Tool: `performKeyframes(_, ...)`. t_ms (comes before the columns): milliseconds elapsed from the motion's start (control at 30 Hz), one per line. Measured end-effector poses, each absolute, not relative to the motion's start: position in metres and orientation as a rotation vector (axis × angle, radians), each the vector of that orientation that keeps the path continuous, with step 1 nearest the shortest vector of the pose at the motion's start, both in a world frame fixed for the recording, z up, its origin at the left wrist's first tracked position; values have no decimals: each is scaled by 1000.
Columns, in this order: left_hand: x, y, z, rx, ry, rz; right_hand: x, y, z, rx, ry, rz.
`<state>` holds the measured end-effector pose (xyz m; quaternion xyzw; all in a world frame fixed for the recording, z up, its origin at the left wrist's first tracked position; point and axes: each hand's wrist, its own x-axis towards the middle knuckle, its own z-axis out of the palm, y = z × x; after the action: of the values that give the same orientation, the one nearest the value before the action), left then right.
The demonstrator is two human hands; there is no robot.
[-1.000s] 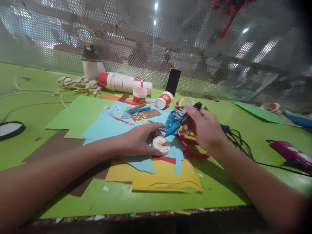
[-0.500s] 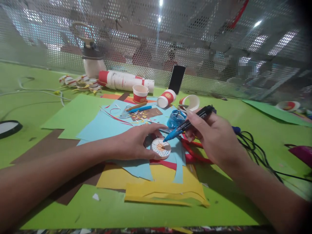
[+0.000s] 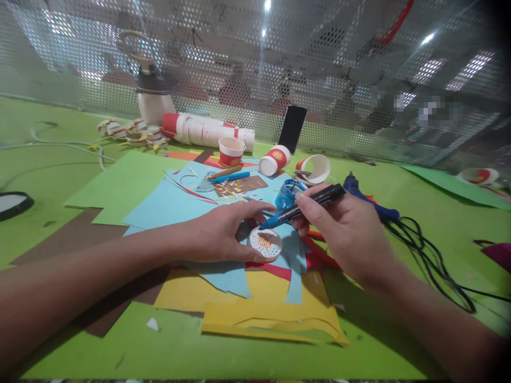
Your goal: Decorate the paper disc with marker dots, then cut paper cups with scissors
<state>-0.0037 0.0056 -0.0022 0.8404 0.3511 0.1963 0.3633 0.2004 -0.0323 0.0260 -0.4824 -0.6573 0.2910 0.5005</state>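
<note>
The left hand (image 3: 223,231) is pinching the round paper disc (image 3: 264,243) mid-tabletop (image 3: 59,175); the right hand (image 3: 347,229) is gripping the blue marker (image 3: 297,210), tip touching. A loosening pinch could smear ink.

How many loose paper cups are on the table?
3 that I can tell: one upright cup behind the blue paper, one tipped cup by the phone, one on its side near the marker. The long stack may hold more.

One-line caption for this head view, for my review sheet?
Left hand steadies a small decorated paper disc on blue paper while the right hand points a blue-tipped marker at it.
</note>
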Motion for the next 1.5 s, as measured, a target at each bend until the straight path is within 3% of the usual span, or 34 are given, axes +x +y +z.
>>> performKeyframes(1033, -5, 7, -2, 2199, 875, 482, 200, -34, 20, -1183, -1755, 459)
performKeyframes(1500, -3, 6, 0, 2218, 816, 518, 193, -45, 19, -1094, -1940, 52)
